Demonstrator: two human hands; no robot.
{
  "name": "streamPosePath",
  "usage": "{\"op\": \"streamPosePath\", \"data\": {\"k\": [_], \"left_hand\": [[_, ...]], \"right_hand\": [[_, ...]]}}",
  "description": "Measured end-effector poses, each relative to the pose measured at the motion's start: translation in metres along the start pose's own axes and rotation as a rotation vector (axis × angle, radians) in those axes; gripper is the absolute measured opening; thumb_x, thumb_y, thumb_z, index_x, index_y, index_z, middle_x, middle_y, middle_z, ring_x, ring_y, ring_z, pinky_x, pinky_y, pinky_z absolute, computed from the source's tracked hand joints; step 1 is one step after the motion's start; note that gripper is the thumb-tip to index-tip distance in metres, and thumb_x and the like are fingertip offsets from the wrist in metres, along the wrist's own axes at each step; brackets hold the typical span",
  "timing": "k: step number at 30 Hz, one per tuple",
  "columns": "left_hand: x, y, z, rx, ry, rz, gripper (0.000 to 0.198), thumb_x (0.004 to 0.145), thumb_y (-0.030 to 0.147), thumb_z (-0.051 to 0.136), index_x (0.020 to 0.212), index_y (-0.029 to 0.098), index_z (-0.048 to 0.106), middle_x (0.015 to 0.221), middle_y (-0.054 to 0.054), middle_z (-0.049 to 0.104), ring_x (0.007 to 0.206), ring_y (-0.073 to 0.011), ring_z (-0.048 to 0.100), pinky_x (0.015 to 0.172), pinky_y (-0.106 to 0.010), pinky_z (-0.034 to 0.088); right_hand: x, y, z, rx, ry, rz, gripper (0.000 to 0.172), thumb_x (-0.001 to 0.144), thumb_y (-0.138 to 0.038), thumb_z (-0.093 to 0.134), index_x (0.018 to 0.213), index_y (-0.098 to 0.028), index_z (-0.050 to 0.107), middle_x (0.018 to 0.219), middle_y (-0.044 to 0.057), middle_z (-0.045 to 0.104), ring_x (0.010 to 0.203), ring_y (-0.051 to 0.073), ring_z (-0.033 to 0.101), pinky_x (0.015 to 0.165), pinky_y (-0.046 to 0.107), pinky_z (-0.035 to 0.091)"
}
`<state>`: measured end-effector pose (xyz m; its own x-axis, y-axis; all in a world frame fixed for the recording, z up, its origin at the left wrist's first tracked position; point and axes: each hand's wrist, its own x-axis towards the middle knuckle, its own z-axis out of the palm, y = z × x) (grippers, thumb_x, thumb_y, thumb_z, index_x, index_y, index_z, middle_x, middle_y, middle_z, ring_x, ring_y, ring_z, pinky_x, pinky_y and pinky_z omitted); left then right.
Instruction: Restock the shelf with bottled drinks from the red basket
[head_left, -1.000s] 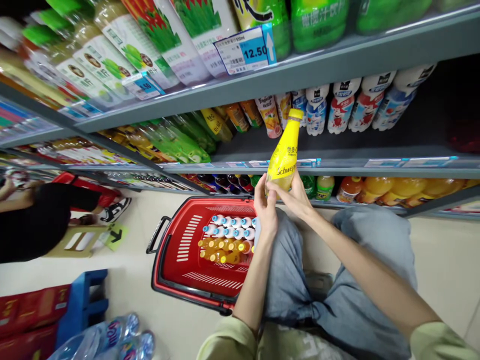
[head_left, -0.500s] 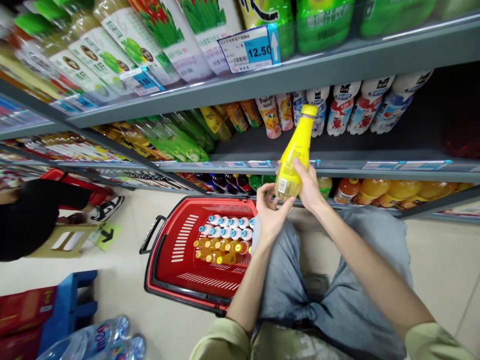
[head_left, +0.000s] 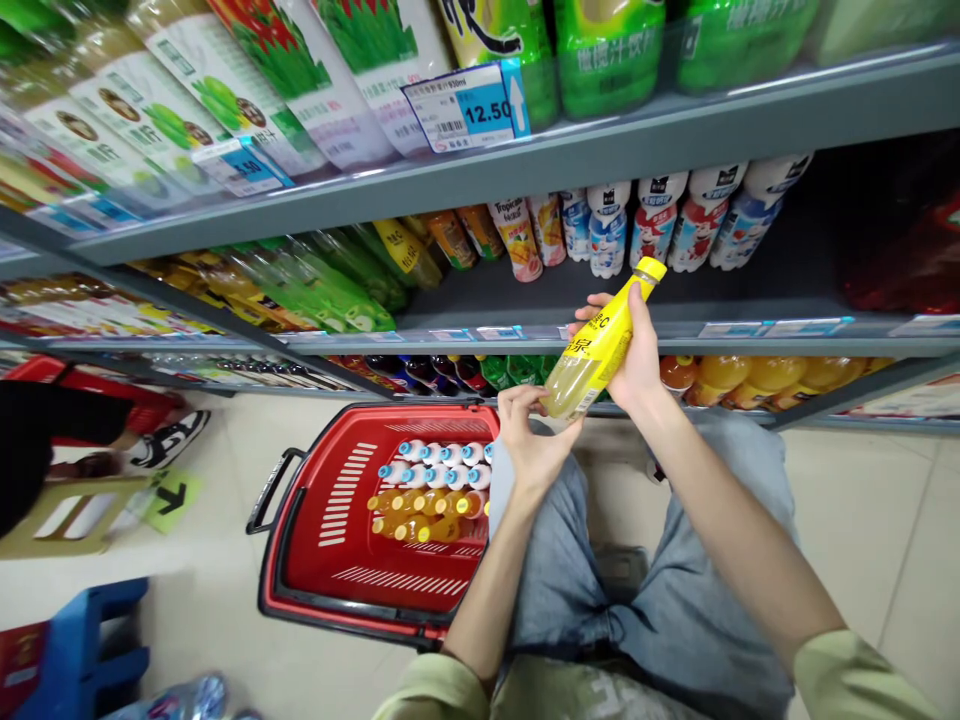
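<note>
A yellow soda bottle (head_left: 596, 350) with a yellow cap is tilted, cap pointing up and right toward the shelf. My right hand (head_left: 637, 362) is wrapped round its middle. My left hand (head_left: 531, 432) sits just below, fingertips curled against the bottle's base. Both hands hover in front of the grey shelf edge (head_left: 675, 330), above my knees in blue jeans (head_left: 637, 600).
A red shopping basket (head_left: 330, 530) with several white-capped and orange bottles stands on the floor to the left. Shelves full of drinks rise ahead, with a 12.50 price tag (head_left: 469, 105). Another person's shoe (head_left: 161, 445) and a blue crate (head_left: 82, 650) lie far left.
The bottle went from upright to tilted, cap swinging right and down. My right hand shifted its grip up the bottle; my left hand slid to the base.
</note>
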<state>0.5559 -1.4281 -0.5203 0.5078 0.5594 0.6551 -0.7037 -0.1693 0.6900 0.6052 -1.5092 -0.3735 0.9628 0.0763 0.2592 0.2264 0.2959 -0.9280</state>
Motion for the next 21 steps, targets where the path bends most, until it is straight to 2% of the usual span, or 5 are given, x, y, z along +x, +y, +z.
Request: {"op": "streamPosePath", "data": {"k": [6,12,15,18,21], "left_hand": [[0.001,0.003,0.0,-0.079,-0.013,-0.08,0.051,0.067,0.033,0.094,0.106,0.022,0.062,0.111,-0.005,0.057,0.1,-0.018,0.063,0.075,-0.028,0.059],[0.005,0.001,-0.005,-0.438,-0.068,-0.354,0.073,0.059,0.042,0.099,0.117,0.025,0.056,0.114,-0.006,0.066,0.089,-0.0143,0.068,0.075,-0.026,0.058],[0.005,-0.003,-0.008,-0.549,-0.13,-0.43,0.065,0.068,0.049,0.093,0.116,0.026,0.056,0.105,-0.004,0.067,0.086,-0.0145,0.069,0.076,-0.027,0.059],[0.004,-0.007,-0.012,-0.595,-0.236,-0.497,0.048,0.084,0.06,0.076,0.111,0.026,0.057,0.091,-0.001,0.066,0.074,-0.0149,0.067,0.066,-0.028,0.058],[0.005,-0.007,-0.016,-0.611,-0.358,-0.545,0.044,0.091,0.064,0.064,0.115,0.027,0.056,0.084,0.001,0.065,0.061,-0.015,0.064,0.059,-0.029,0.056]], "right_hand": [[0.0,-0.003,0.0,0.006,-0.008,-0.011,0.06,0.083,-0.081,0.062,0.095,-0.022,0.064,0.084,0.002,0.072,0.076,0.018,0.072,0.075,0.031,0.061],[-0.001,-0.011,-0.005,0.056,-0.046,-0.018,0.051,0.086,-0.07,0.065,0.103,-0.023,0.066,0.092,0.003,0.075,0.082,0.02,0.074,0.079,0.036,0.063],[-0.002,-0.014,-0.006,0.056,-0.065,-0.033,0.049,0.087,-0.068,0.064,0.105,-0.023,0.067,0.093,0.003,0.075,0.083,0.021,0.075,0.08,0.038,0.063],[-0.003,-0.015,-0.005,0.059,-0.088,-0.045,0.046,0.089,-0.064,0.062,0.107,-0.023,0.067,0.096,0.003,0.075,0.081,0.02,0.074,0.082,0.039,0.062],[-0.004,-0.016,-0.005,0.074,-0.089,-0.038,0.042,0.089,-0.06,0.064,0.107,-0.022,0.068,0.096,0.002,0.076,0.078,0.017,0.073,0.079,0.035,0.061]]}}
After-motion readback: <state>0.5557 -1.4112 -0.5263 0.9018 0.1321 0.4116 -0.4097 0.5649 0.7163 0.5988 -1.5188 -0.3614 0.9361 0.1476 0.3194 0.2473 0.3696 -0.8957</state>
